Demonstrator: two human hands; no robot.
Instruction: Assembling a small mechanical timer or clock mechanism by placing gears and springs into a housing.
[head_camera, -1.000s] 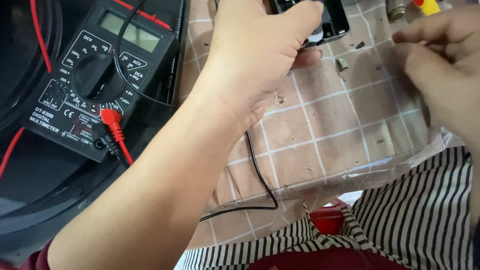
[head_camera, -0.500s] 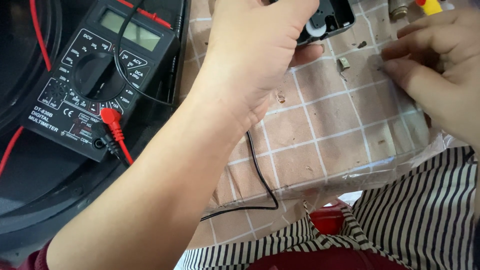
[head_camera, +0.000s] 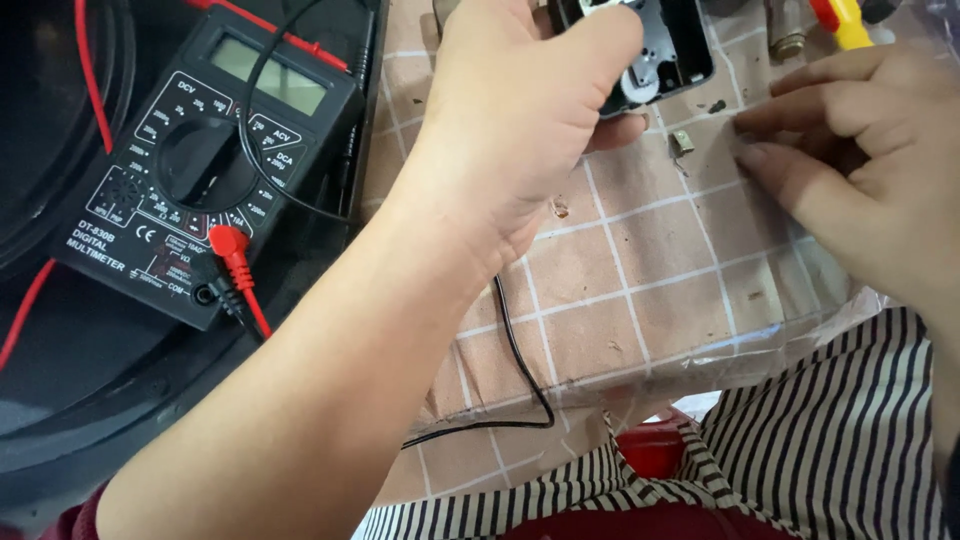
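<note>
The counter (head_camera: 640, 300), covered in a brown tile-patterned sheet under clear plastic, carries everything, and its near edge sits just above the person's striped clothing, so the work stays close under both hands. Left of the left hand (head_camera: 520, 130), on a dark surface beside the counter, lies a black digital multimeter (head_camera: 205, 170) with its display and dial turned up, seemingly so it can be read at a glance; a red probe plug (head_camera: 232, 245) is seated in a socket at its lower edge, and a black lead (head_camera: 520, 370) runs from under the left forearm down over the counter's near edge. The left hand is closed on a small black open-cased device (head_camera: 660, 50), thumb and fingers clamped on its left side and lifting that end, which seems to steady it and keep its pale round inner part in view. To the right of that device the right hand (head_camera: 860, 170) lies flat and low, fingers extended and close together, tips touching the counter; I cannot tell whether anything is pinched beneath them. Just off those fingertips, between the two hands, rests a tiny metal clip (head_camera: 683, 142).
</note>
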